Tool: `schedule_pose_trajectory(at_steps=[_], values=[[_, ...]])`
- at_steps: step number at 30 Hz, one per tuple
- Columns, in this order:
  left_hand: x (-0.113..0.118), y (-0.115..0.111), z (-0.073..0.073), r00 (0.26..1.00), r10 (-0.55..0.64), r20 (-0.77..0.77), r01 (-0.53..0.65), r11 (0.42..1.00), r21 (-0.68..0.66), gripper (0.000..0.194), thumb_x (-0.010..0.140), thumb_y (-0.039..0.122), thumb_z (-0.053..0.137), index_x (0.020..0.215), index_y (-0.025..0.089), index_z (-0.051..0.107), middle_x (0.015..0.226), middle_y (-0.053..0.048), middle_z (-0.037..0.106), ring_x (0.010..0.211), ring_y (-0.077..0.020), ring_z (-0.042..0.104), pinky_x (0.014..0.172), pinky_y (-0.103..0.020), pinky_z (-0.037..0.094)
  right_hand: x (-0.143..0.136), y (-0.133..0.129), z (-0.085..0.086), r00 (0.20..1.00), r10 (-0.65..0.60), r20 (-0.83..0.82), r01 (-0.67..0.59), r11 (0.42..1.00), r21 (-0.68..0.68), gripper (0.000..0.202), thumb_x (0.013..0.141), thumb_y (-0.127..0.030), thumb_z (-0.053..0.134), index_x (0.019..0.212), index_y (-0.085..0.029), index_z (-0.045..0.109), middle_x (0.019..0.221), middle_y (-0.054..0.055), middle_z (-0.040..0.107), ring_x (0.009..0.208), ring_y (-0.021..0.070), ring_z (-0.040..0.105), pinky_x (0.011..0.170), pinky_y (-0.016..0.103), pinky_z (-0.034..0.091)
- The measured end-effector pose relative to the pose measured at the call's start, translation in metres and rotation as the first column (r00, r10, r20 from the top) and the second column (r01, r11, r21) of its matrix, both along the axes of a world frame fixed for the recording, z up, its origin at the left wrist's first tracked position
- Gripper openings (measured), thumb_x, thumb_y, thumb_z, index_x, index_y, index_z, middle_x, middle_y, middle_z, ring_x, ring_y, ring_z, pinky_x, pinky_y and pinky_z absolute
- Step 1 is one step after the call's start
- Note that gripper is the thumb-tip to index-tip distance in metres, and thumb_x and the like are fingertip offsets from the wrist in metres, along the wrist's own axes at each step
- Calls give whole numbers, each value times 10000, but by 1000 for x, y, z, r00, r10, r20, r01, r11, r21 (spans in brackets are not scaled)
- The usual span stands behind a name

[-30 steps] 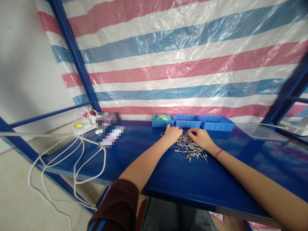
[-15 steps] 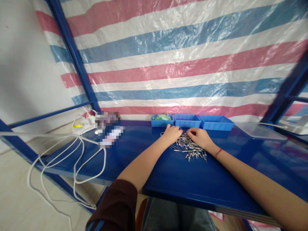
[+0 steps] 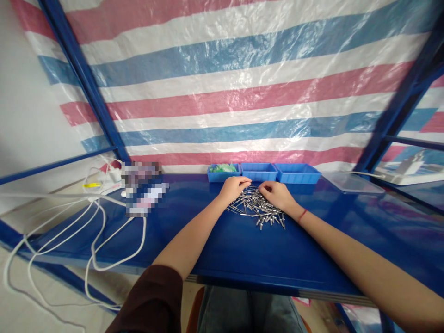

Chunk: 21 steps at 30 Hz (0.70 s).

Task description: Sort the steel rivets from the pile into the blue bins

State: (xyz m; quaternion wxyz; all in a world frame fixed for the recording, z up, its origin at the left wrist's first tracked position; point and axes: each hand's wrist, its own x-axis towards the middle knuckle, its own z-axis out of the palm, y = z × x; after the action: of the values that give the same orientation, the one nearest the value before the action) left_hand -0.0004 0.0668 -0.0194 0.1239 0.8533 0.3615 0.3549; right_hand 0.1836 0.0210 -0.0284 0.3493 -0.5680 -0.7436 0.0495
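Observation:
A loose heap of silvery blind rivets (image 3: 261, 208) with long thin stems lies on the blue tabletop. At the heap's back left edge is my left hand (image 3: 234, 189), its thumb and fingers brought together over the rivets. Whatever sits between those fingertips is too small to make out. My right hand (image 3: 275, 194), with a red string on the wrist, rests against the back right of the heap. Its fingers are curled into a pinch, and their contents are hidden. The two sets of fingertips point at each other, a small gap apart.
Behind the heap stand three blue bins: the left bin (image 3: 224, 177) holds green material, beside a middle bin (image 3: 259, 175) and a right bin (image 3: 299, 176). A clear plastic lid (image 3: 352, 182) lies at right. White cables (image 3: 100, 231) loop over the table's left side.
The view has shifted, so the table appears farther left. My left fingers have come up from the rivets into a pinch beside the heap. My right hand keeps its pinch.

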Motion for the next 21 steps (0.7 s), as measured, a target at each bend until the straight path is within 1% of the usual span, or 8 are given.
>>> schedule_pose_trajectory(at_steps=[3,6,8,10,12,14,17,21], values=[[4,0,-1,986,-17,167,33,995,-93,232,846,260,560,1028,173,673,992,-48,717,905,-158,661,847,-260,489,0,0,2,1000,18,1,-18,998,62,223,799,-248,481,798,-173,691,797,44,710,705,171,629,669,263,439],[5,-1,-2,978,12,209,14,993,-121,275,856,241,538,1105,168,628,930,-44,722,841,-149,663,818,-260,496,0,1,2,998,59,27,-62,991,116,207,795,-243,502,826,-180,696,810,40,711,717,171,629,689,270,455],[3,-2,-1,992,27,125,-18,998,-67,276,870,202,492,1113,179,621,920,-33,715,846,-143,648,840,-267,483,1,3,0,994,65,84,-76,987,140,218,803,-239,499,864,-183,701,844,47,714,763,184,632,738,291,463],[0,-5,-1,997,56,-47,-55,998,25,277,867,163,457,1062,205,648,960,-26,698,895,-153,622,872,-293,463,1,5,-3,986,63,152,-86,985,151,232,813,-236,494,904,-185,702,881,57,714,821,198,631,796,314,459],[-1,-8,-2,967,104,-234,-77,990,121,264,860,177,458,982,235,684,1033,-25,669,976,-186,578,888,-339,446,1,7,-6,978,68,196,-98,984,150,237,821,-237,493,925,-192,701,902,59,714,860,201,628,833,323,452],[1,-11,-3,923,151,-355,-93,980,175,248,868,245,465,941,260,702,1099,-25,635,1037,-224,534,870,-378,441,0,8,-7,976,71,208,-104,983,152,235,829,-241,489,923,-196,700,912,57,712,874,198,626,847,321,447],[7,-12,-3,891,195,-411,-146,978,148,267,880,325,454,969,290,703,1162,-26,602,1064,-251,512,839,-394,442,-2,8,-8,975,67,213,-101,983,153,235,836,-247,485,920,-196,698,917,57,709,886,197,623,861,318,439],[13,-11,4,875,190,-446,-204,979,16,233,854,356,495,898,310,719,1092,-28,625,1011,-259,551,820,-394,439,-3,7,-9,971,73,230,-105,986,132,231,836,-244,485,909,-202,700,909,54,709,878,190,624,854,305,436]])
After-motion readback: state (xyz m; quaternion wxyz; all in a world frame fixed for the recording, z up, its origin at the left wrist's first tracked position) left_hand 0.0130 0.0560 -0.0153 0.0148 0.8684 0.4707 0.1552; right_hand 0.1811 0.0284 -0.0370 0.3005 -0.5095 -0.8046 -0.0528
